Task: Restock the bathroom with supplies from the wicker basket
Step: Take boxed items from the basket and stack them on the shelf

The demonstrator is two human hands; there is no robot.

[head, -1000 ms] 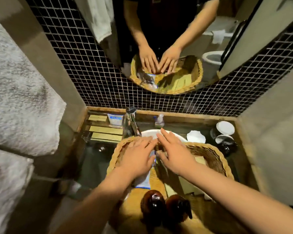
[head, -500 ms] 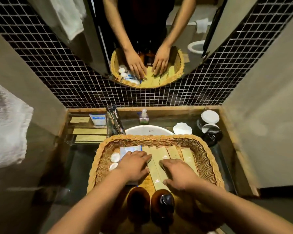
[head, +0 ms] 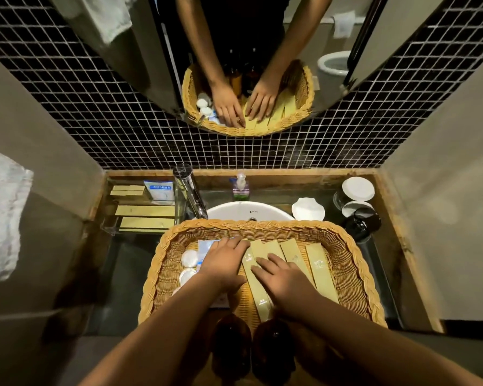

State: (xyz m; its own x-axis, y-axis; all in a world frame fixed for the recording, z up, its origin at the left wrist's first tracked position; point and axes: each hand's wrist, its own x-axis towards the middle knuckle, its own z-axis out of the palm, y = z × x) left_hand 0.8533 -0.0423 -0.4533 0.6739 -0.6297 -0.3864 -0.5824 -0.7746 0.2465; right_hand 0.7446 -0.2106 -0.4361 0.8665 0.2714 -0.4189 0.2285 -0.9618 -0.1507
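Observation:
The wicker basket [head: 354, 277] sits across the front of the white sink [head: 246, 211]. Inside lie several long yellow packets [head: 319, 267], a blue-and-white pack [head: 207, 245], two round white items [head: 189, 257] and two brown pump bottles [head: 230, 341] at the near end. My left hand [head: 225, 263] lies flat, fingers straight, over the blue-and-white pack and the edge of a yellow packet. My right hand [head: 280, 277] lies flat on the middle yellow packets, fingers spread.
A clear organiser tray [head: 110, 227] at the left holds more yellow packets and a blue-and-white pack [head: 160, 190]. A chrome tap [head: 188, 190], a soap pump bottle [head: 241, 188], a white dish [head: 308, 209] and capped cups [head: 357, 201] stand behind. A mirror hangs above; a towel [head: 3, 215] hangs left.
The view has tilted and steadied over the basket. Both hands moved from the basket's far rim down onto the items inside, and their fingers, curled half a second ago, now lie straight.

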